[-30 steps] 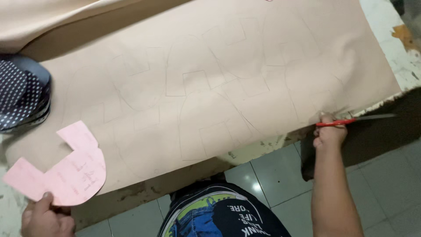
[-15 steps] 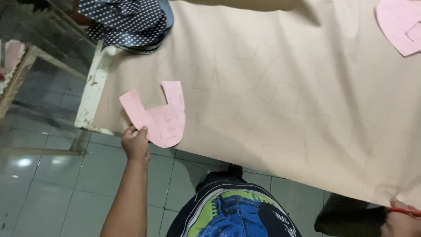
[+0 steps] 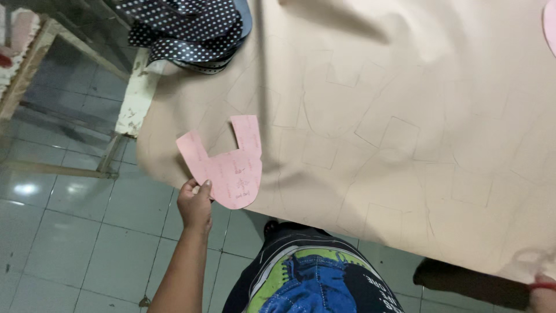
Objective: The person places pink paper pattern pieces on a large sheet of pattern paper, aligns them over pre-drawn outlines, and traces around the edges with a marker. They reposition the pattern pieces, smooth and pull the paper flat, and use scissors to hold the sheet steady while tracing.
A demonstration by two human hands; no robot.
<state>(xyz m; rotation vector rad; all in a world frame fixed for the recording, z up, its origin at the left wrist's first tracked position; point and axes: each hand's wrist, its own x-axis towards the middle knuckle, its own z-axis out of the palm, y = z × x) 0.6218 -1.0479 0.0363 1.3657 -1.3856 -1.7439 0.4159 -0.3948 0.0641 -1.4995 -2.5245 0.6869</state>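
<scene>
One left hand [image 3: 195, 204] pinches a pink U-shaped card pattern [image 3: 227, 166], fingers closed on its lower edge, flat on smooth beige cloth [image 3: 376, 127] near the table's left edge. Faint outlines mark the cloth. Right hand [image 3: 543, 293] barely visible at the near edge; grip indeterminate. Polka-dot fabric [image 3: 185, 26] lies at the far-left corner.

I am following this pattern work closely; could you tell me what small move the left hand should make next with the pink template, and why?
Probably slide the pink template fully onto the beige fabric and press it flat. The left hand pinches only its lower edge, which overhangs the fabric's edge, and traced outlines already cover the fabric beside it.
</scene>
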